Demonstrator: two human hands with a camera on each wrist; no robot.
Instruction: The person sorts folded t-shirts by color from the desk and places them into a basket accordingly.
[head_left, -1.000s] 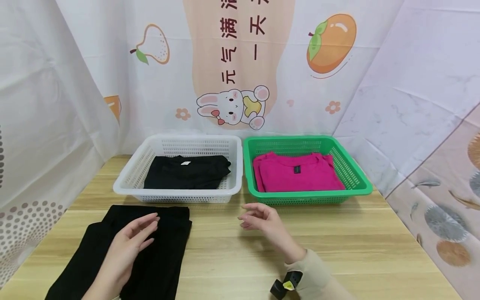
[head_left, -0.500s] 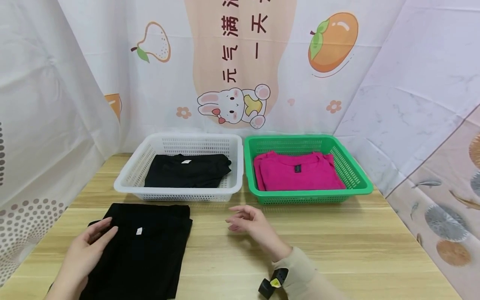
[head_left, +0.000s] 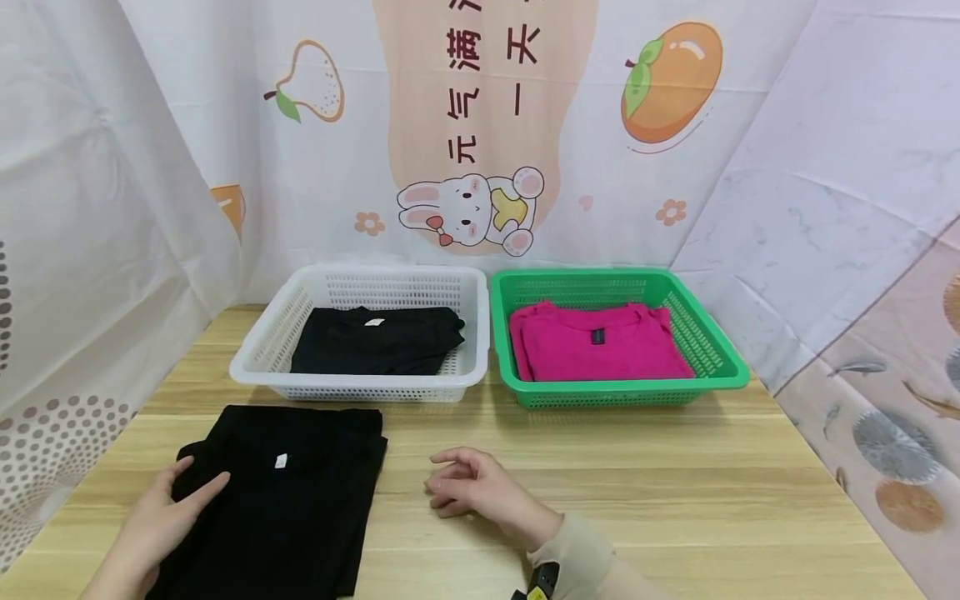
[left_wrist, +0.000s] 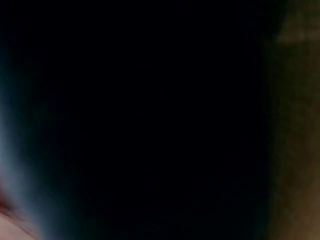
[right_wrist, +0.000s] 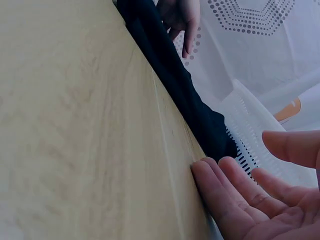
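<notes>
A folded black shirt (head_left: 285, 517) with a small white neck label lies at the left of the table, over another black folded layer that shows at its far side. My left hand (head_left: 157, 521) is at the shirt's left edge, thumb and fingers spread and holding nothing; whether it touches the cloth I cannot tell. Black cloth (left_wrist: 165, 120) fills most of the dark, blurred left wrist view. To the right of the shirt, my right hand (head_left: 487, 492) hovers low at the table with loosely bent fingers and nothing in it. In the right wrist view its fingers (right_wrist: 215, 187) show apart from the cloth.
Behind the shirt stands a white basket (head_left: 352, 387) holding a folded black shirt (head_left: 375, 346). Next to it on the right, a green basket (head_left: 622, 388) holds folded pink shirts (head_left: 600, 354). The wooden table (head_left: 637, 492) ends at printed curtains (head_left: 600, 125) behind and beside it.
My left hand has moved left and toward me, from over the middle of the black shirt to its left edge, uncovering the label. My right hand has moved left and nearer.
</notes>
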